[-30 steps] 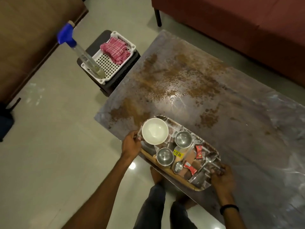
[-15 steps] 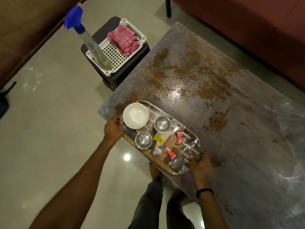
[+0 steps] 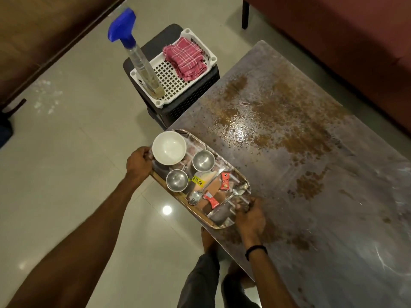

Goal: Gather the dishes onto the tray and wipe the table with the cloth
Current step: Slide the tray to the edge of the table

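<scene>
A: What has changed in the last second?

B: The tray has slid toward the tabletop's near-left corner, and its left end now hangs past the edge. I'd say the gathering is finished and the tray is being carried off so the wiping can start.

A: What's loaded on it?

B: A white bowl, two steel cups, two spoons and some red sachets.

A: And the hands?

B: The left hand has its fingers curled tight round the tray's left end, beside the bowl. The right hand grips the right end, fingers closed over the rim, though the view blurs there.

A: The mess?

B: Brown spill spreads over much of the tabletop, wet and shiny in the middle.

A: Where's the cloth?

B: The red checked cloth lies folded in a white basket on the dark stool just beyond the corner, beside a spray bottle. Untouched yet.
</scene>
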